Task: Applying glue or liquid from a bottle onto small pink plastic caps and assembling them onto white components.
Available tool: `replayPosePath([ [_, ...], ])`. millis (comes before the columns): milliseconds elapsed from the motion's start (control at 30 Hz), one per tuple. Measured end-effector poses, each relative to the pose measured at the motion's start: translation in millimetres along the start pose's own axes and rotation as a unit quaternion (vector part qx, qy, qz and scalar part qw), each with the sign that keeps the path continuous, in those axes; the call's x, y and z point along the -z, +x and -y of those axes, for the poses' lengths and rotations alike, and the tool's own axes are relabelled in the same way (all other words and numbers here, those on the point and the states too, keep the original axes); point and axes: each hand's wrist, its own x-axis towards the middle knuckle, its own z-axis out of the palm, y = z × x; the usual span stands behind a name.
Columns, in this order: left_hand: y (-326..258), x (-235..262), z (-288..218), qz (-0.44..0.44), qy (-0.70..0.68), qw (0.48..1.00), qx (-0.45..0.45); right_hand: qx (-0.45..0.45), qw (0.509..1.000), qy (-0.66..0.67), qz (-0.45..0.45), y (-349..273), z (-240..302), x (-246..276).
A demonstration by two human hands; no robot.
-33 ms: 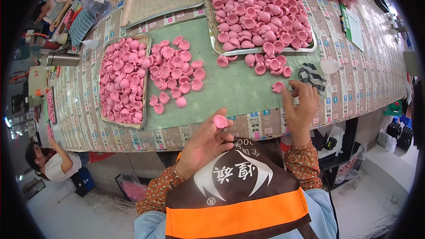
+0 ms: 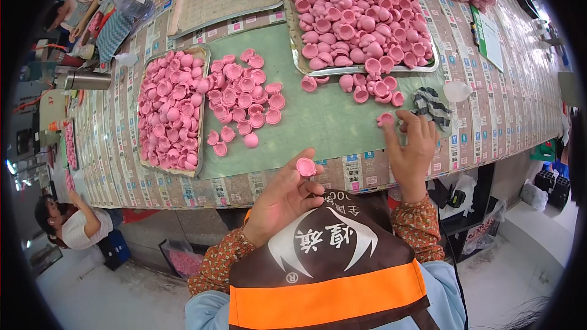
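Note:
My left hand (image 2: 284, 192) pinches a small pink hollow piece (image 2: 306, 167), round like a little cup with its open side facing up, above the table's near edge. On the green mat, my right hand (image 2: 413, 150) has its fingers apart, the thumb and index finger close beside a single pink piece (image 2: 385, 120); whether they touch it is unclear. A heap of similar pink pieces fills the metal tray (image 2: 361, 75) at the far right, some spilling off its near edge. More of them lie in the left tray (image 2: 206, 64) and loose on the mat beside it.
A striped cloth (image 2: 433, 107) and a whitish round object (image 2: 457, 91) lie right of my right hand. Beyond the mat (image 2: 318, 128) is a flat tray (image 2: 223, 0) with one pink piece. A steel flask (image 2: 87, 80) stands at left. Other people sit further left.
My right hand has shifted slightly left, its thumb nearer the single pink piece. My left hand keeps its hold almost unmoved.

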Motion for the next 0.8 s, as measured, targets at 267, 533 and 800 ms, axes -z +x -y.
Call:
replayPosePath([
  [267,4,-1,1,0.015,0.019,1.000,-0.001,0.087,0.995,-0.040,0.007,7,11,-10],
  [533,3,-1,4,0.004,0.026,1.000,-0.008,0.138,0.981,-0.087,0.102,1,32,-15],
  [800,2,6,4,0.001,0.035,0.999,0.003,0.029,0.978,0.108,0.179,2,33,2],
])
